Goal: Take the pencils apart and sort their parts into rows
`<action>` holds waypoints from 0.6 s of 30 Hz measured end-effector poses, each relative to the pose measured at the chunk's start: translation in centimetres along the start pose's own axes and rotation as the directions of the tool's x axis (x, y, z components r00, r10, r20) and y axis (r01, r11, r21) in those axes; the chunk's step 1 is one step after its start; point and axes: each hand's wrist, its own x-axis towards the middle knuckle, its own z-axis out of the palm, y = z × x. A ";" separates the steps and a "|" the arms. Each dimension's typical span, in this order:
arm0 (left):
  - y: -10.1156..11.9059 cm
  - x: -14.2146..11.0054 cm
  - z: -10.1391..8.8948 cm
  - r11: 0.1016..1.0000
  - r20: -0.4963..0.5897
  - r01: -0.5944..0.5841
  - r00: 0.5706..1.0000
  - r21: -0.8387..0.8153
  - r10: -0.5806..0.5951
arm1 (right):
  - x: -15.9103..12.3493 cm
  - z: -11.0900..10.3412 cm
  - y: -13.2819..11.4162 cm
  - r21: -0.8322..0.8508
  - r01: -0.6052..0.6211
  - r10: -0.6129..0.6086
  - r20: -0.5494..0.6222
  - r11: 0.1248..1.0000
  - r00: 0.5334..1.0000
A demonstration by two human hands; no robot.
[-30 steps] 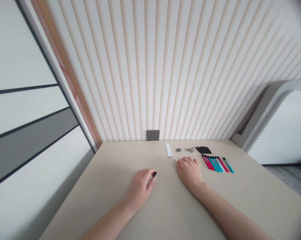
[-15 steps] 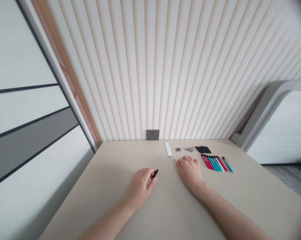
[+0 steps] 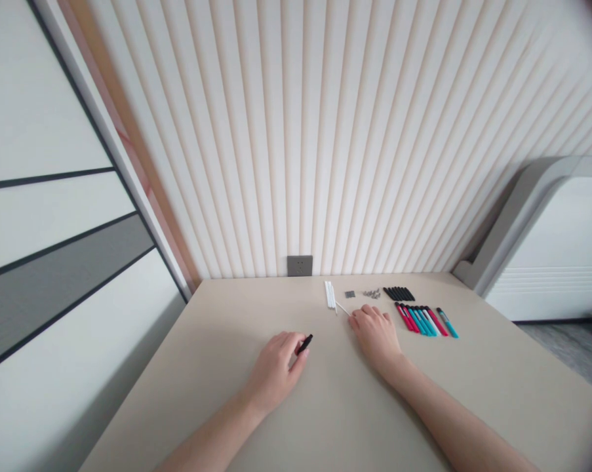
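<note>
Beige table (image 3: 187,367), wall socket (image 3: 299,265) as reference. Below the socket, Left hand (image 3: 276,370) pinches a short black pen-like part (image 3: 304,344). Right hand (image 3: 375,337) lies relaxed, nothing gripped; thin white rod (image 3: 342,307) at its fingertips, contact unclear from here. Right of the socket: red and teal pens (image 3: 421,321), black sticks (image 3: 398,294), tiny screws (image 3: 372,294).

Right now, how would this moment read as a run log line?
left hand: holds black pen part | right hand: on table, next to thin white rod | nearby: row of teal and red pens
</note>
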 end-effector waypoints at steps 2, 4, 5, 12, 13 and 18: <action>0.1 0.0 0.0 1.000 0.004 -0.002 1.000 0.007 0.002 | -0.1 -0.2 -0.2 -0.003 0.015 -0.015 0.011 1.000 1.000; 0.1 0.0 -0.1 1.000 0.013 0.001 1.000 0.010 -0.001 | -0.1 -0.3 -0.3 -0.002 0.015 -0.015 0.024 1.000 1.000; 0.2 0.0 -0.1 1.000 0.019 0.003 1.000 0.012 -0.003 | -0.1 -0.3 -0.3 -0.001 0.015 -0.015 0.030 1.000 0.999; 0.1 0.0 -0.1 0.999 0.061 -0.003 0.998 0.032 0.001 | 0.1 0.2 0.2 0.002 -0.008 0.008 0.018 1.000 1.000; 0.1 0.0 0.0 1.000 0.064 -0.002 0.998 0.031 0.000 | 0.1 0.1 0.4 0.013 -0.021 0.021 -0.002 1.000 1.000; 0.2 0.0 -0.1 1.000 0.073 -0.001 0.997 0.016 0.000 | 0.0 -1.0 0.2 0.324 0.010 0.034 -0.128 0.946 0.991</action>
